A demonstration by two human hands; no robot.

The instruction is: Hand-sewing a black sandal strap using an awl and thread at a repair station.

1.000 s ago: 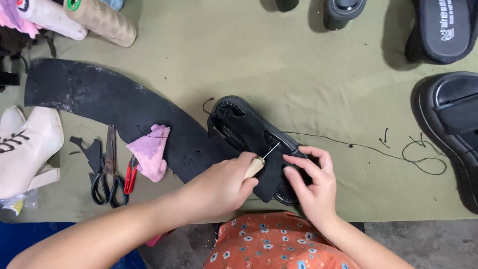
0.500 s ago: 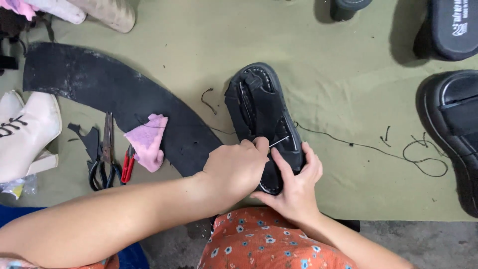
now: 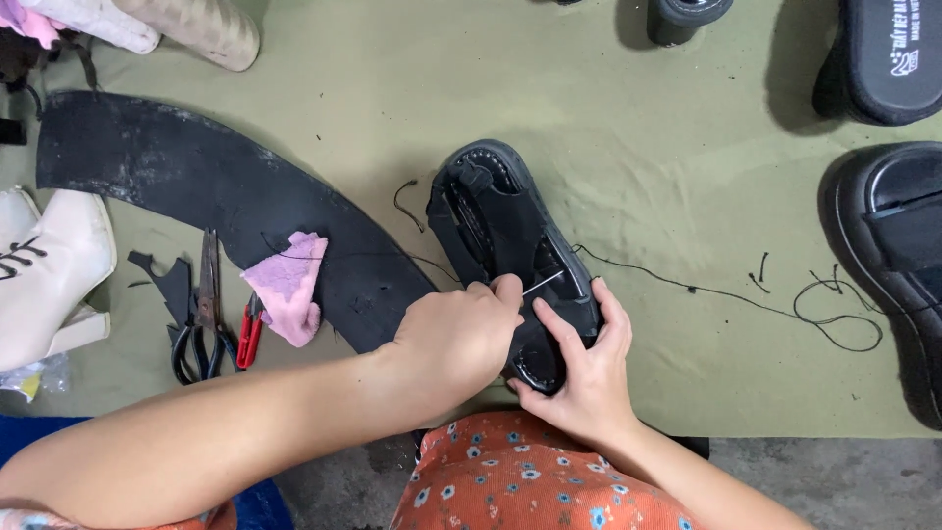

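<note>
A white printed label (image 3: 904, 56) sits on the dark footbed of the black sandal (image 3: 888, 59) at the top right corner, small lettering beside a little emblem. At the left edge, under the white boot (image 3: 44, 275), lies a crumpled clear plastic wrapper (image 3: 34, 376) with a yellow patch inside.

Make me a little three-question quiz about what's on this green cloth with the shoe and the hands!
1. True or false: the left hand pinches a thin needle over the black sandal.
2. What lies just left of the pink cloth? A) scissors B) a hammer C) a cup
3. Fill in: a long black ____ trails right from the sandal across the green cloth.

Key: 1 true. 2 A, the scissors. 3 thread. The right hand steadies the sandal's near end.
</note>
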